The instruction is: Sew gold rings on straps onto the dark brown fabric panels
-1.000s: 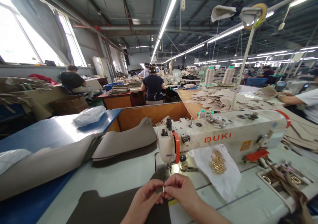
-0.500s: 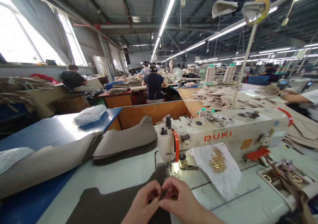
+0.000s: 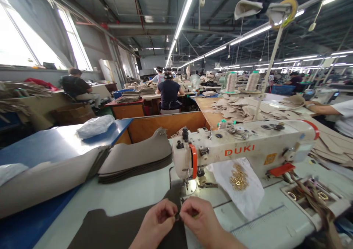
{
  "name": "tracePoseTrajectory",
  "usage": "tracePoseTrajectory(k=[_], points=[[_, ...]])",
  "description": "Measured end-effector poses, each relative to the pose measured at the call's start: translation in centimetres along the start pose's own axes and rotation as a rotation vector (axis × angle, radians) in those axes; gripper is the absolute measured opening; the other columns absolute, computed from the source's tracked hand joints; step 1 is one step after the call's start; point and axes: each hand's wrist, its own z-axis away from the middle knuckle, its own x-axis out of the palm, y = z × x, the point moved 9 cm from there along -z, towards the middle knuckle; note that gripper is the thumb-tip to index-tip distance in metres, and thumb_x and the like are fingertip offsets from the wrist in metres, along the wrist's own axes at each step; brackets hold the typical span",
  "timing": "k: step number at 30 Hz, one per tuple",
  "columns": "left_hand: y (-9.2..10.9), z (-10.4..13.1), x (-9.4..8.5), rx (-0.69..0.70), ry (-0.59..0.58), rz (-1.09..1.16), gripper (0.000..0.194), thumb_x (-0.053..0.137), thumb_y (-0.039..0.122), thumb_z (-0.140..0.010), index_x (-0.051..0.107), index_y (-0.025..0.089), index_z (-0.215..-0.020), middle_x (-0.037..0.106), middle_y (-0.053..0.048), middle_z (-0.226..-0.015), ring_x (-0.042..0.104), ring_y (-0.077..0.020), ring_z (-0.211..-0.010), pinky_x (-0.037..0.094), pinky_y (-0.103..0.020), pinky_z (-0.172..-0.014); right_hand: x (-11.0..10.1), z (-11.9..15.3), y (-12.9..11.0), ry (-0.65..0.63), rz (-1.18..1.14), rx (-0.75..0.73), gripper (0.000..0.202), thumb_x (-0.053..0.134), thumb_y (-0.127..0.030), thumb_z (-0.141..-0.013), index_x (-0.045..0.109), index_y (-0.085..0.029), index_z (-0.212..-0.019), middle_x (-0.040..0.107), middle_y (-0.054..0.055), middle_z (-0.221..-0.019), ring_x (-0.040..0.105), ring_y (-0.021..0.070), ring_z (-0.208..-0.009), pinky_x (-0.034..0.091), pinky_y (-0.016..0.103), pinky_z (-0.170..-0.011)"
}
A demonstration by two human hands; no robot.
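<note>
My left hand [image 3: 158, 221] and my right hand [image 3: 200, 217] meet fingertip to fingertip in front of the sewing machine [image 3: 242, 144]. Both are closed in a pinch around something small, mostly hidden by the fingers. Under them lies a dark brown fabric panel [image 3: 124, 227], flat on the pale machine table [image 3: 68, 201], its far end reaching toward the needle area. Right of the needle, a white sheet [image 3: 252, 201] carries a heap of small gold-coloured metal rings [image 3: 238, 177].
A stack of brown panels [image 3: 135, 157] lies left of the machine, beside a larger folded pile [image 3: 46, 182]. At right, a recessed tray [image 3: 303, 203] holds rings and straps. Behind stand thread cones [image 3: 252, 81] and beige cut pieces [image 3: 234, 107]. A co-worker's arm [image 3: 325, 108] reaches in from the right.
My fingertips have drawn slightly apart, and less of the small dark piece between them shows. The whole view has shifted a little; the panel stays under my hands.
</note>
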Motion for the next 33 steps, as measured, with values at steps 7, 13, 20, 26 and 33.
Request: tracePoseTrajectory(k=[7,13,20,26,33], points=[[-1.0,-0.4,-0.2,-0.063,0.039,0.079,0.024,0.08,0.027,-0.05,0.059,0.018,-0.059,0.061,0.003,-0.06,0.054,-0.012,-0.059,0.043,-0.024,-0.059,-0.1,0.0,0.5,0.058,-0.017,0.035,0.008,0.058,-0.02,-0.068,0.057,-0.019,-0.06,0.055,-0.002,-0.06,0.05,0.012,-0.057,0.037,0.022,-0.053],[-0.6,0.2,-0.5,-0.035,0.102,0.062,0.022,0.077,0.023,-0.053,0.056,0.019,-0.059,0.061,0.004,-0.06,0.058,-0.0129,-0.06,0.047,-0.024,-0.062,0.1,0.1,0.7,0.023,-0.091,0.079,0.008,0.063,-0.024,-0.072,0.062,-0.018,-0.067,0.058,-0.001,-0.061,0.051,0.0122,-0.057,0.037,0.023,-0.055],[-0.2,0.4,-1.1,0.062,0.129,-0.044,0.019,0.073,0.023,-0.06,0.053,0.021,-0.061,0.062,0.003,-0.066,0.059,-0.0141,-0.064,0.049,-0.024,-0.064,-0.1,0.2,1.4,0.037,-0.131,0.149,0.007,0.064,-0.022,-0.07,0.068,-0.018,-0.073,0.065,0.001,-0.064,0.059,0.0154,-0.06,0.043,0.024,-0.058],[-0.7,0.3,-1.0,0.078,0.137,-0.09,0.023,0.073,0.028,-0.06,0.051,0.021,-0.06,0.063,0.002,-0.067,0.06,-0.0155,-0.065,0.05,-0.025,-0.065,-0.4,0.1,0.7,0.041,0.021,0.111,0.011,0.06,-0.02,-0.073,0.069,-0.018,-0.068,0.063,0.001,-0.062,0.056,0.0145,-0.059,0.04,0.024,-0.056],[1.4,0.3,-1.5,0.153,0.078,-0.52,0.008,0.063,0.03,-0.075,0.063,0.023,-0.077,0.069,-0.001,-0.076,0.066,-0.0212,-0.076,0.053,-0.032,-0.075,-0.5,0.0,1.1,0.006,0.049,0.147,0.01,0.057,-0.015,-0.07,0.062,-0.017,-0.062,0.053,-0.003,-0.053,0.047,0.0109,-0.052,0.033,0.022,-0.05]])
